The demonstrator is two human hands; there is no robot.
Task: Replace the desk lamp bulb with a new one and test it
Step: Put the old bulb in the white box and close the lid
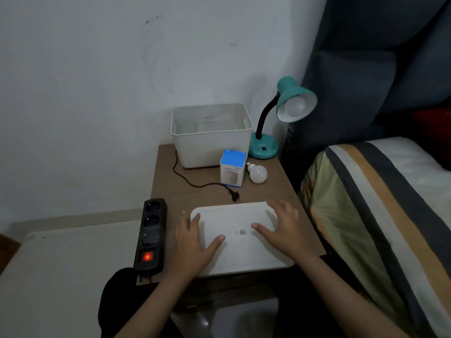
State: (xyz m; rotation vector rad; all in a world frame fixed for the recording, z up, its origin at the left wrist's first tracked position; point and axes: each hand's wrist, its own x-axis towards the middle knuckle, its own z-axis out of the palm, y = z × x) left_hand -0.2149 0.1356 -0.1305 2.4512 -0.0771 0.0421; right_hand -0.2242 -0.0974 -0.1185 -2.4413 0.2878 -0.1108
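Observation:
A teal desk lamp [264, 146] stands at the table's back right, unlit, with a white bulb [294, 105] in its shade. Its black cord ends in an unplugged plug [234, 196] lying on the table. A loose white bulb [257, 173] lies beside a blue and white bulb box [232, 168]. A flat white lid [241, 236] lies at the table's front. My left hand [195, 242] rests flat on the lid's left edge, fingers spread. My right hand [280, 228] lies flat on its right part, fingers apart.
An empty white plastic bin [211, 135] stands at the back of the small wooden table [278, 184]. A black power strip [151, 234] with a glowing red switch lies along the left edge. A bed with a striped cover [380, 203] is close on the right.

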